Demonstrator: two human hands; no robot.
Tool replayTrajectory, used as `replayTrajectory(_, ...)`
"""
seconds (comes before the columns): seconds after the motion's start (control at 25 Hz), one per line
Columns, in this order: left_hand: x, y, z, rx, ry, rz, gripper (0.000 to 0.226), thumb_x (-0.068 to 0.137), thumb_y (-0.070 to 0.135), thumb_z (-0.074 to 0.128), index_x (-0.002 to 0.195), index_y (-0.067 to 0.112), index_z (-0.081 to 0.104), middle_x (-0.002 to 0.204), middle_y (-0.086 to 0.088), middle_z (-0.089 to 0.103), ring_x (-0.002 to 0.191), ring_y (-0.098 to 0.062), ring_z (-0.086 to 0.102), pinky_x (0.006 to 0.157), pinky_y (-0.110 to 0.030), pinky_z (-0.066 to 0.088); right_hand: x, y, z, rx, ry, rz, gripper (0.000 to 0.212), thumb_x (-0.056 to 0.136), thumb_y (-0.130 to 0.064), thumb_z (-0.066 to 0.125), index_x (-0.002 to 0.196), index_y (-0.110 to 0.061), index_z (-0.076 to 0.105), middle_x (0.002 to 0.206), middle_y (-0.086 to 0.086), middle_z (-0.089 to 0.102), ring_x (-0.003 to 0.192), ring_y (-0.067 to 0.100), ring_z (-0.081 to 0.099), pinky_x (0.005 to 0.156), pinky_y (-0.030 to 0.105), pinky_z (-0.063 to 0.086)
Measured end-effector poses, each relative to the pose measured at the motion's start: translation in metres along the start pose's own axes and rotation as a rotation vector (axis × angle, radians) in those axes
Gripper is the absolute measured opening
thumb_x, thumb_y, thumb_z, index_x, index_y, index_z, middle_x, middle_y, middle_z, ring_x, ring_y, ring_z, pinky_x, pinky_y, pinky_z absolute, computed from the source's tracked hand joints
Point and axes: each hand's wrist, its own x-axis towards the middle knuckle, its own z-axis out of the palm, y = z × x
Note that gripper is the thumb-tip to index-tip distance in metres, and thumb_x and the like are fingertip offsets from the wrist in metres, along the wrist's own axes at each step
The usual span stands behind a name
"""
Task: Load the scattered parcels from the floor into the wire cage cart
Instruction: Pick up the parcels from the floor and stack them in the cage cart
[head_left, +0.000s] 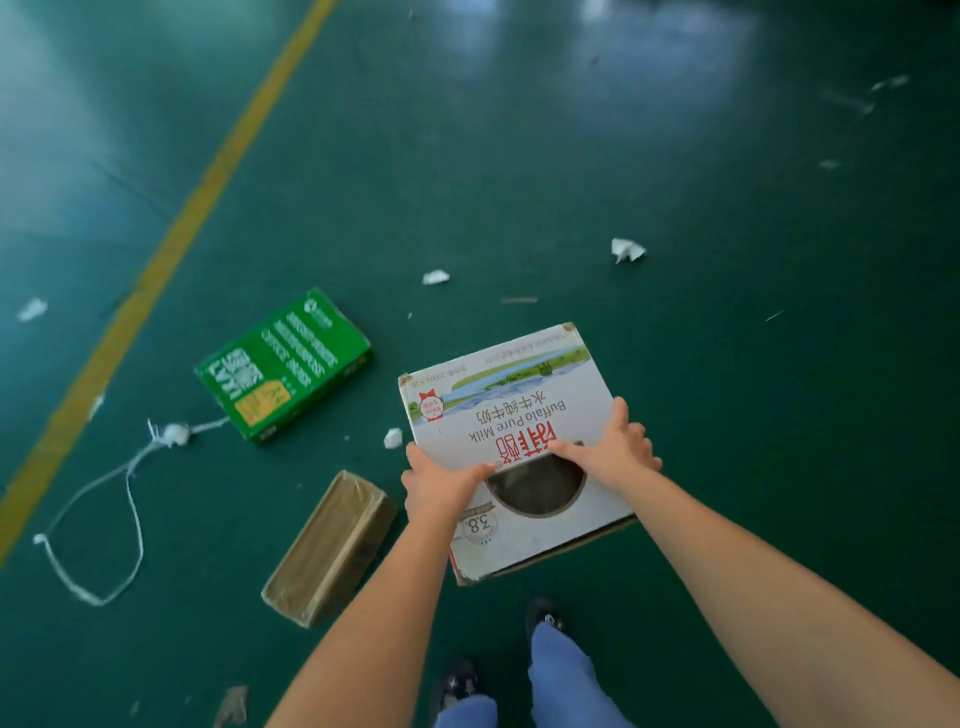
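Gripping the white milk box (511, 415) from above, both hands sit on its near half, either side of the round dark window in its top. The left hand (441, 480) curls its fingers over the box's left edge; the right hand (613, 449) lies more on the top face, thumb by the window, fingers bent toward the right edge. The box seems to sit on or just above the green floor (675, 208), its long axis running away from the person, so most of it lies beyond the fingers. Just left lies a brown taped parcel (332, 545), nearer the left hand; farther left is a green box (285, 364). String (130, 483) and paper scraps lie about. The cart is out of view
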Motion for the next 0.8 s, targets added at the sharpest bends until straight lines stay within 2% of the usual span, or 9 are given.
replayTrajectory(0.12,-0.044,0.042,-0.018,0.130,-0.032,0.150,0.101,0.063,0.045,0.083,0.140,0.021,0.022,0.131,-0.013,0.040,0.119,-0.036,0.047,0.099,-0.052,0.044,-0.044,0.009,-0.046,0.078,0.069,0.026,0.124,0.066,-0.076,0.065,0.152,-0.023,-0.005,0.149,0.015,0.029,0.135,0.035,0.034,0.107,0.047,0.032)
replayTrajectory(0.24,-0.080,0.079,-0.025,0.233,-0.060,0.307,0.107,0.060,0.052,0.082,0.143,0.025,0.021,0.130,-0.013,0.041,0.118,-0.036,0.047,0.099,-0.051,0.045,-0.078,0.027,-0.084,0.155,0.169,0.056,0.125,0.063,-0.081,0.063,0.152,-0.023,-0.003,0.149,0.014,0.031,0.134,0.034,0.035,0.107,0.047,0.033)
replayTrajectory(0.4,-0.126,0.108,-0.018,0.162,-0.179,0.460,0.103,0.065,0.040,0.085,0.146,0.029,0.021,0.126,-0.012,0.035,0.091,-0.024,0.050,0.083,-0.037,0.051,-0.115,0.063,-0.122,0.280,0.301,0.133,0.130,0.060,-0.082,0.065,0.153,-0.017,0.001,0.150,0.011,0.034,0.135,0.032,0.039,0.106,0.046,0.038)
replayTrajectory(0.48,-0.144,0.120,-0.007,0.153,-0.248,0.511,0.095,0.064,0.036,0.085,0.139,0.030,0.027,0.121,-0.011,0.038,0.085,-0.021,0.052,0.078,-0.035,0.053,-0.132,0.084,-0.138,0.369,0.369,0.170,0.120,0.058,-0.078,0.069,0.146,-0.011,0.022,0.142,0.009,0.043,0.126,0.030,0.048,0.097,0.042,0.046)
replayTrajectory(0.56,-0.164,0.129,0.009,0.166,-0.333,0.579,0.082,0.062,0.034,0.086,0.125,0.029,0.035,0.117,-0.009,0.049,0.089,-0.024,0.060,0.079,-0.039,0.057,-0.151,0.109,-0.149,0.457,0.435,0.210,0.100,0.060,-0.073,0.073,0.130,-0.011,0.038,0.131,0.008,0.049,0.113,0.028,0.055,0.083,0.035,0.049)
replayTrajectory(0.64,-0.187,0.136,0.029,0.194,-0.413,0.656,0.072,0.063,0.029,0.086,0.116,0.026,0.038,0.110,-0.007,0.058,0.090,-0.024,0.064,0.076,-0.038,0.058,-0.172,0.138,-0.158,0.542,0.476,0.265,0.092,0.061,-0.068,0.076,0.124,-0.012,0.041,0.125,0.007,0.051,0.105,0.026,0.057,0.074,0.032,0.048)
replayTrajectory(0.8,-0.251,0.143,0.081,0.287,-0.588,0.743,0.067,0.066,0.023,0.086,0.113,0.022,0.038,0.105,-0.005,0.061,0.084,-0.021,0.066,0.069,-0.035,0.057,-0.219,0.213,-0.170,0.669,0.586,0.376,0.084,0.062,-0.066,0.076,0.117,-0.012,0.042,0.116,0.005,0.055,0.095,0.023,0.060,0.069,0.032,0.049)
